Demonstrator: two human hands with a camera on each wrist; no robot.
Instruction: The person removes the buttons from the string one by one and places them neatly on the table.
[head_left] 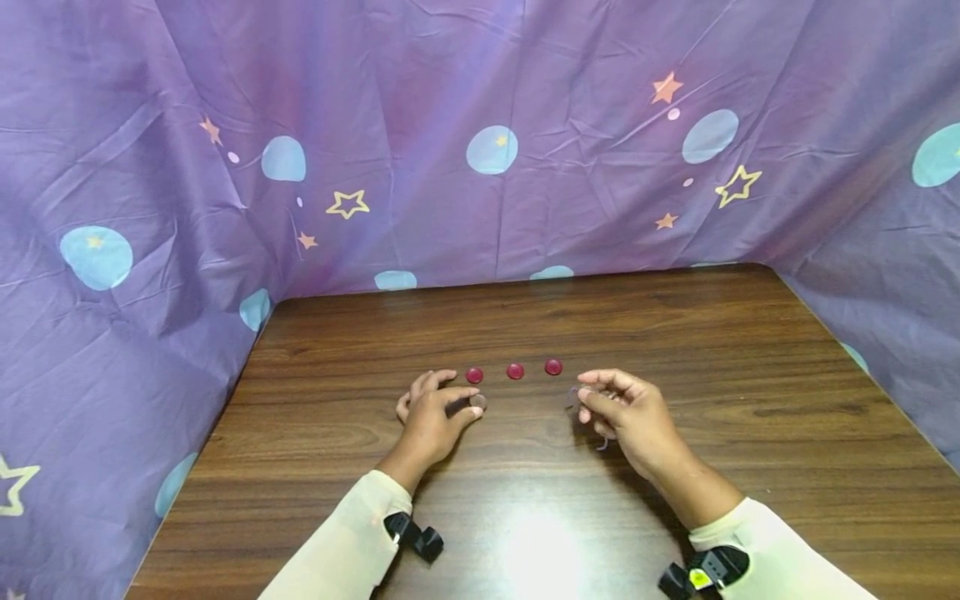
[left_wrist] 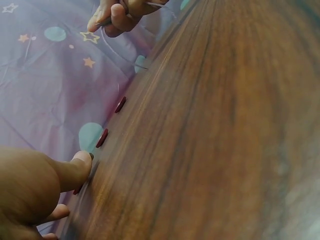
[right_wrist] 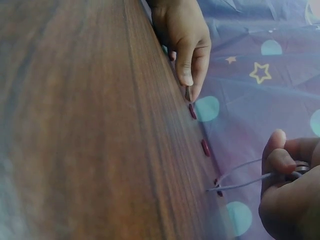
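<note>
Three dark red round buttons lie in a row on the table: a left one (head_left: 475, 376), a middle one (head_left: 515, 371) and a right one (head_left: 553, 367). My left hand (head_left: 431, 417) pinches a brown round button (head_left: 478, 402) between thumb and index finger, close over the wood just below the left red button. To the right of the row, my right hand (head_left: 630, 417) is raised a little with curled fingers. It grips a thin greyish-purple string (right_wrist: 240, 185), whose loop hangs out, and small round discs (right_wrist: 301, 167) partly hidden by the fingers.
The brown wood-grain table (head_left: 337, 342) ends at the back against a purple curtain (head_left: 420, 150) with stars and blue circles. Light glares off the table's front middle. A black wrist camera (head_left: 415, 536) sits on the left sleeve, another camera (head_left: 705, 571) on the right.
</note>
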